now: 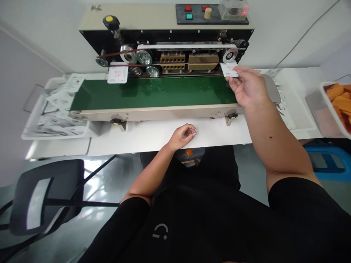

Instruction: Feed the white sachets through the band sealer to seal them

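My right hand (248, 87) pinches a small white sachet (229, 69) and holds it at the right end of the sealing machine (167, 44), by the belt wheel above the green conveyor belt (164, 93). A second white sachet (117, 74) rides at the left end of the sealing track. My left hand (184, 136) rests on the white table edge in front of the conveyor, its fingers curled loosely inward with nothing visible in them.
A white tray (30, 135) at the left holds several sealed sachets. More sachets (282, 98) lie behind my right hand. A bin of orange packets (338, 100) stands at the far right. A black chair (44, 197) is at lower left, a blue stool (329, 162) at right.
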The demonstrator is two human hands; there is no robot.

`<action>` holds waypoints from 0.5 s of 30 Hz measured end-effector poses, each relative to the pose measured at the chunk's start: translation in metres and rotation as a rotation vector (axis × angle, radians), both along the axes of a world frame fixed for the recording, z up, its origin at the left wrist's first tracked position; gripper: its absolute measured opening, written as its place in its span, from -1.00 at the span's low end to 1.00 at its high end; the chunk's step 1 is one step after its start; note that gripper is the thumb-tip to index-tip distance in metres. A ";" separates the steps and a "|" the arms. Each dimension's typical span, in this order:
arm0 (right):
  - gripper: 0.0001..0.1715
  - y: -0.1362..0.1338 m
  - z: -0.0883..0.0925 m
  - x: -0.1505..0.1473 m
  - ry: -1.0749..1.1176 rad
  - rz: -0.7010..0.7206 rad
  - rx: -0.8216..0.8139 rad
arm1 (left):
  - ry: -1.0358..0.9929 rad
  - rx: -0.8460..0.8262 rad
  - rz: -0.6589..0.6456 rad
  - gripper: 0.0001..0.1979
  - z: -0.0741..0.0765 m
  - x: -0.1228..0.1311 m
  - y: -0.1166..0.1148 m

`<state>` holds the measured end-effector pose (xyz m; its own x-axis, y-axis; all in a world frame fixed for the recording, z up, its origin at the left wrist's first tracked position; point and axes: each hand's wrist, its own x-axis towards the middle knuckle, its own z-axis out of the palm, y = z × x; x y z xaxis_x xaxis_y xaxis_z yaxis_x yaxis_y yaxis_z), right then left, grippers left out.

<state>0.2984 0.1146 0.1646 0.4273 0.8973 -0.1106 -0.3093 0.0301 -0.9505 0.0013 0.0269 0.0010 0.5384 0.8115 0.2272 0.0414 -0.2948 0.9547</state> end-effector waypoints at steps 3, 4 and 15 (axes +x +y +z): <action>-0.82 0.006 -0.004 -0.010 0.001 0.092 0.016 | 0.008 0.006 0.003 -0.71 0.002 0.000 0.000; -0.79 0.005 -0.004 -0.014 -0.004 0.111 0.016 | 0.013 0.006 0.005 -0.71 0.003 0.000 0.000; -0.69 -0.077 0.000 0.071 -0.332 -0.348 0.195 | 0.022 0.021 0.004 -0.76 0.006 -0.001 -0.001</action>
<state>0.3689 0.0374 0.1645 0.6876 0.6866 0.2363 0.0676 0.2635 -0.9623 0.0001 0.0256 0.0071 0.5401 0.8090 0.2321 0.0638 -0.3144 0.9471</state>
